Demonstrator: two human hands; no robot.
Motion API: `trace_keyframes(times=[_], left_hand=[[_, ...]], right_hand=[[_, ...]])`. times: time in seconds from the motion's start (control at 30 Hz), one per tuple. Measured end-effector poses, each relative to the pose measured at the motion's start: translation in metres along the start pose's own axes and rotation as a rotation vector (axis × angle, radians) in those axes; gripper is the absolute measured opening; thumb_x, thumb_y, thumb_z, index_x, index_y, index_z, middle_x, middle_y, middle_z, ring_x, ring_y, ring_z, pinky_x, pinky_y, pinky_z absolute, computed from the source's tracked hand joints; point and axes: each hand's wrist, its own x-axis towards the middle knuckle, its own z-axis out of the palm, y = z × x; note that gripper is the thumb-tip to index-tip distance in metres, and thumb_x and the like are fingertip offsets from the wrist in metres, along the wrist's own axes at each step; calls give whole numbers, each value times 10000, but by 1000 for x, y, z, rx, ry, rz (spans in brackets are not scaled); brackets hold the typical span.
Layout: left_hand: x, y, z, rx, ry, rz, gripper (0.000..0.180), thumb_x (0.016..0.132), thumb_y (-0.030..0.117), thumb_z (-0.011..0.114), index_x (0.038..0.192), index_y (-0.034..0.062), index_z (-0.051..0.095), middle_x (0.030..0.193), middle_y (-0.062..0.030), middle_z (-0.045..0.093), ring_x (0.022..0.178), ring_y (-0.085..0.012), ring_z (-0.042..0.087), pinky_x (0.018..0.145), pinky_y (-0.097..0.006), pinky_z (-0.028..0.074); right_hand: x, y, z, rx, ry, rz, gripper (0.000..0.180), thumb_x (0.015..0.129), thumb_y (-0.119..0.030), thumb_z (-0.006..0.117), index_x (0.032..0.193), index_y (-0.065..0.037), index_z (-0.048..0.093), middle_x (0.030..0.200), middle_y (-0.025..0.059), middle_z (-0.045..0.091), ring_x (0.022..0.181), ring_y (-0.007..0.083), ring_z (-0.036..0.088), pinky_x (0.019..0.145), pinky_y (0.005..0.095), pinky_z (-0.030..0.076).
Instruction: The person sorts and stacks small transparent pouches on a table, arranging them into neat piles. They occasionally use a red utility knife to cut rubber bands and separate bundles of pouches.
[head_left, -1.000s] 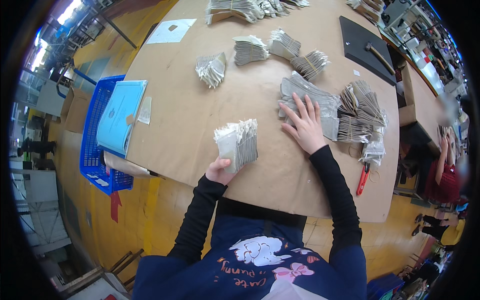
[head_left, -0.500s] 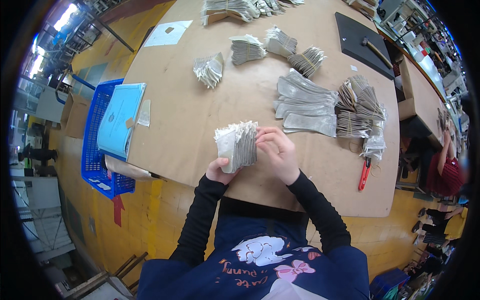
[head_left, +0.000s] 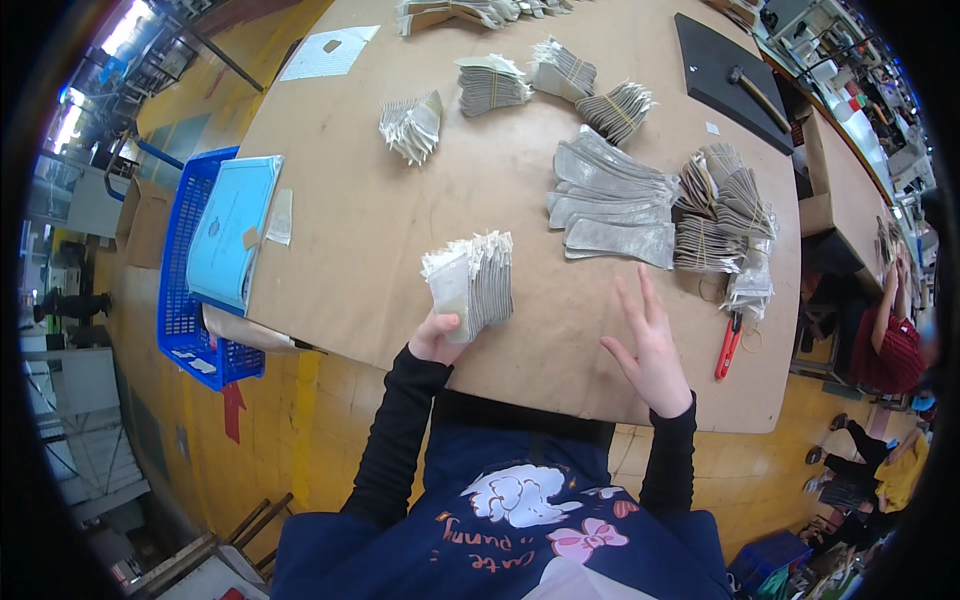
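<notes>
A thick stack of grey cut pieces (head_left: 478, 285) with frayed whitish upper ends stands near the table's front edge. My left hand (head_left: 440, 337) grips it at its lower left, thumb on the front piece. To the right, my right hand (head_left: 652, 350) hovers over the table with fingers spread and nothing in it. Beyond that hand lie fanned-out long grey pieces (head_left: 615, 205). Banded bundles of similar pieces (head_left: 708, 245) sit at their right end. Farther back are a loose stack (head_left: 412, 128) and several more bundles (head_left: 492, 85).
Red-handled cutter (head_left: 728, 347) and rubber bands (head_left: 750, 340) lie at the right. A hammer (head_left: 760, 98) rests on a black board (head_left: 730, 80) at the far right. On the left, a blue basket (head_left: 172, 290) holds a light-blue folder (head_left: 232, 230). People sit beyond the right side.
My right hand has left the stack and moved right, its fingers now spreading. My left hand keeps its hold on the stack.
</notes>
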Motion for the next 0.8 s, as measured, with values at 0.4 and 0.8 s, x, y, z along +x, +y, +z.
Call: trace_keyframes(times=[0.4, 0.8], left_hand=[[-3, -57, 108, -196, 108, -29, 819, 702, 2, 675, 1455, 8, 356, 1352, -115, 521, 1259, -287, 511, 1090, -407, 393], [-22, -10, 78, 1493, -80, 535, 951, 722, 253, 831, 1515, 66, 339, 1573, -191, 276, 1470, -374, 216, 1189, -512, 188]], right_hand=[[9, -33, 46, 947, 9, 167, 882, 724, -200, 832, 1462, -51, 374, 1382, 148, 417, 1325, 297, 432, 1089, 393, 390], [37, 17, 29, 431, -315, -141, 890, 665, -300, 808, 1451, -139, 420, 1376, 226, 406, 1325, 413, 375, 1129, 469, 320]])
